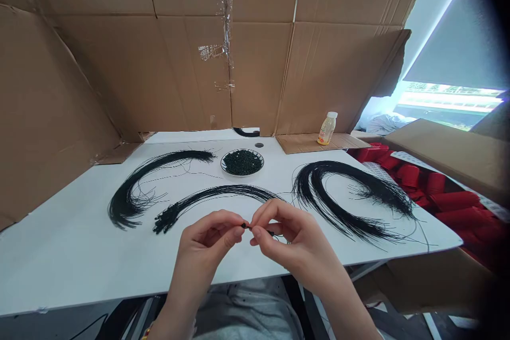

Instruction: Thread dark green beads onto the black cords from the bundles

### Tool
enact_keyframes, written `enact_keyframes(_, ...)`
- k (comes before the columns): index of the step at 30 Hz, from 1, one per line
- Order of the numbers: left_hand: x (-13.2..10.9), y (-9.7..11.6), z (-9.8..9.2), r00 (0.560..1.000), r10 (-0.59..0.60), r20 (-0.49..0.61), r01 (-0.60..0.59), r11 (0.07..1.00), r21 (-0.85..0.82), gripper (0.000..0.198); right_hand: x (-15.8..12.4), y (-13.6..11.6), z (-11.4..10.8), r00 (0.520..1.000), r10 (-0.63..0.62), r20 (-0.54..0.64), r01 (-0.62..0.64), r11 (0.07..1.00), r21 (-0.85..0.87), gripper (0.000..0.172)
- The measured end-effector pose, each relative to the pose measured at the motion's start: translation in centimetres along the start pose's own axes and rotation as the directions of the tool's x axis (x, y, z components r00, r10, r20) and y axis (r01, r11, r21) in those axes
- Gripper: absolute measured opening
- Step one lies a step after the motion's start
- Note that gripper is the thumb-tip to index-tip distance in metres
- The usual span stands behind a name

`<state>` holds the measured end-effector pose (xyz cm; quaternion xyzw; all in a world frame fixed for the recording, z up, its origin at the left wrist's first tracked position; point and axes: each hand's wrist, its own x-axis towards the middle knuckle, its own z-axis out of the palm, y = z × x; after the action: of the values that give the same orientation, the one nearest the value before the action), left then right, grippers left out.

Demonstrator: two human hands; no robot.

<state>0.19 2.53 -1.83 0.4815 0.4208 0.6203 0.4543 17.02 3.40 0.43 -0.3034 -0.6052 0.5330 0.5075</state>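
Above the front of the white table, my left hand [207,239] pinches a small dark bead-like piece [244,226] between thumb and forefinger. Right beside it, my right hand [292,234] is closed in a pinch on a thin black cord, and the fingertips of both hands nearly meet. A dark bit shows under the right fingers. Just behind the hands lies a curved bundle of black cords [223,190], its left end thick and lumpy. Farther back, a white dish [223,169] with a dark rim holds many small dark green or black pieces [242,161].
Other bundles of black cords lie at the left [126,191] and right [308,180]. Cardboard walls [183,69] enclose the back and left. A small bottle [327,128] stands on a cardboard flap. Red rolls [454,201] fill a box past the right edge.
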Motion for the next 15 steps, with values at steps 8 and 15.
enact_keyframes(8, -0.19, -0.03, 0.29, 1.0, -0.001, -0.006, 0.001, 0.999, -0.046, 0.012, -0.31, -0.18, 0.09, 1.0, 0.0, 0.008, 0.0, 1.0, -0.001, 0.014)
enact_keyframes(15, -0.32, 0.13, 0.48, 1.0, -0.016, -0.011, 0.016, 1.0, -0.022, 0.012, -0.31, -0.43, 0.25, 1.0, -0.015, -0.013, 0.014, 1.0, -0.025, 0.011)
